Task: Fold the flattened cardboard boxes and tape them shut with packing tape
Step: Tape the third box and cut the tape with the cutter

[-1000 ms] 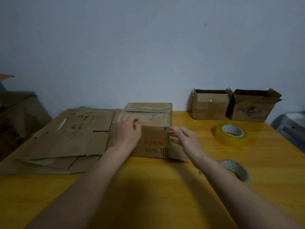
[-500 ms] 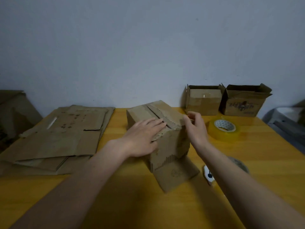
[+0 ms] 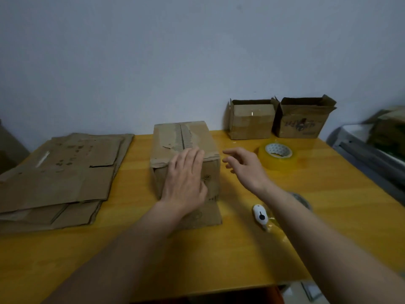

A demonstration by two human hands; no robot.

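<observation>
A folded brown cardboard box [image 3: 173, 139] stands in the middle of the yellow table [image 3: 197, 255], its top flaps closed along a torn centre seam. My left hand [image 3: 185, 178] lies flat with straight fingers on the box's near top edge and front face. One loose flap [image 3: 203, 216] lies on the table in front of the box. To the right of the box my right hand [image 3: 243, 166] hovers with relaxed fingers, touching nothing. A roll of clear packing tape [image 3: 277, 155] sits just beyond that hand.
A stack of flattened cardboard boxes [image 3: 59, 174] covers the table's left side. Two open-topped folded boxes [image 3: 252, 120] [image 3: 301, 121] stand against the wall at the back right. A small white cutter [image 3: 260, 216] and a second tape roll [image 3: 301, 199] lie by my right forearm.
The box has been turned so its long side points away from me. My right hand has come off the box and moved right toward the tape roll. The left hand stays pressed on it.
</observation>
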